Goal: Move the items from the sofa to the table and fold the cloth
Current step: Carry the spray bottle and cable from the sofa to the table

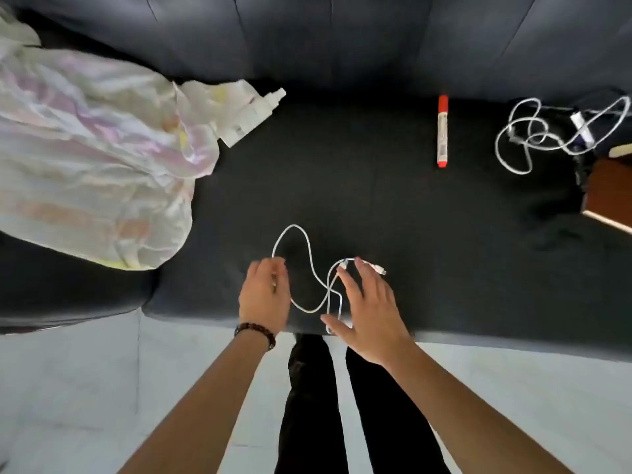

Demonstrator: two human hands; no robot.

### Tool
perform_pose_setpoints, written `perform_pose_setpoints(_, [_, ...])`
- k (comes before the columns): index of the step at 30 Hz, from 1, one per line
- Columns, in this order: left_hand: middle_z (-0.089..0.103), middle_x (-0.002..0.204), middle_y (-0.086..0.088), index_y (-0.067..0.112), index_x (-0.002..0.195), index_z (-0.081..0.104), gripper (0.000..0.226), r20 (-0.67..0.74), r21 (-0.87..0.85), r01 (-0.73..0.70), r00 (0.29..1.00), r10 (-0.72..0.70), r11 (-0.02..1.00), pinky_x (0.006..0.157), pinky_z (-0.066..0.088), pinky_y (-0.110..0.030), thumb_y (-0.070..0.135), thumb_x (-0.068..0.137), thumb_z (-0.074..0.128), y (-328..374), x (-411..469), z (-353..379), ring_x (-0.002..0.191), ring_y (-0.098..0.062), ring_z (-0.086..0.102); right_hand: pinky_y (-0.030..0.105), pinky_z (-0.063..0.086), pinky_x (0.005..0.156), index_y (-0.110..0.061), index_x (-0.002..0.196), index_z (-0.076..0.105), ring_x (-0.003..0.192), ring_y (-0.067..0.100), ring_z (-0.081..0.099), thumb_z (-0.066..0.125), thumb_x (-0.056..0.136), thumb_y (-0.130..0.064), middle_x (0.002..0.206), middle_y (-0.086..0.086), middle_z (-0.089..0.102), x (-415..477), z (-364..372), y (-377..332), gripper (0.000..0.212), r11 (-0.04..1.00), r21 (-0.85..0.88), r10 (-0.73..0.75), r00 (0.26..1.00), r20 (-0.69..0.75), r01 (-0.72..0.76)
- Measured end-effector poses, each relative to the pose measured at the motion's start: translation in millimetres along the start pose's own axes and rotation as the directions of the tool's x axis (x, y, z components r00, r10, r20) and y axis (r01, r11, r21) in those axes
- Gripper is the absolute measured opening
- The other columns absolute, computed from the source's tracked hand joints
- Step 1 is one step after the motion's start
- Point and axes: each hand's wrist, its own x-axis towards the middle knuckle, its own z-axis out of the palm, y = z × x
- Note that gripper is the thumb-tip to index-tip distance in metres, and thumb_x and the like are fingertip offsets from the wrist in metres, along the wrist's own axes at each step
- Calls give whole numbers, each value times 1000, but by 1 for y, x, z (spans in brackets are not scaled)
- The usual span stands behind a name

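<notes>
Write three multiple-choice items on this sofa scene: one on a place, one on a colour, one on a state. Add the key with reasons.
1. Where does the white bottle lie?
A. on the floor
B. at the cloth's edge
C. beside the marker

2. What colour are the marker's ends?
A. red
B. green
C. black

3. How is the right hand?
A. a fist
B. open, fingers spread
C. gripping the marker

Key:
1. B, the bottle meets the cloth.
2. A, both ends show red.
3. B, its straight fingers spread over the cable.
</notes>
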Motion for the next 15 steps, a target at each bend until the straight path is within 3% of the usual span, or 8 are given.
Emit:
perform_pose_setpoints(3, [52,102,8,21,108,62,18,-202,6,-100,974,99,995,70,38,-8,24,95,49,0,44,-1,76,9,54,61,15,117,-35,157,11,150,43,5,42,86,-74,163,19,-1,36,28,-12,86,941,-206,-274,962,-6,267])
perform_pose_setpoints(5, [52,108,3,16,112,61,22,-263,1,-173,950,168,985,79,45,-19,21,92,51,1,73,-7,83,1,56,67,10,115,-38,156,10,149,47,-1,47,89,-68,163,20,-9,56,42,-12,83,862,-315,-389,917,94,398])
perform_pose_setpoints(6, [53,112,-4,12,114,60,26,-278,42,-217,935,220,975,84,46,-27,19,91,52,-1,84,-9,91,-11,58,69,8,114,-37,156,11,148,47,-2,47,92,-63,163,20,-9,61,46,-7,78,827,-357,-418,900,122,433])
perform_pose_setpoints(9, [52,123,-17,5,122,56,37,-262,226,-313,893,367,923,93,43,-40,18,88,54,4,126,-19,109,-32,52,71,14,112,-31,155,26,147,48,11,51,97,-50,164,18,10,80,35,18,66,826,-459,-369,930,-4,326])
perform_pose_setpoints(13, [46,133,-18,4,130,48,49,-239,451,-335,848,473,827,98,37,-42,30,89,49,33,187,-32,121,-36,44,69,16,113,-29,153,34,145,48,19,47,99,-50,160,20,24,97,8,56,59,947,-318,-45,968,-246,-37])
perform_pose_setpoints(15, [43,138,-16,7,137,42,57,-225,553,-289,852,474,782,98,35,-44,40,90,46,49,219,-36,125,-36,41,66,19,114,-28,153,34,144,46,23,44,101,-46,158,21,26,97,7,68,55,953,-295,-22,960,-279,-64])
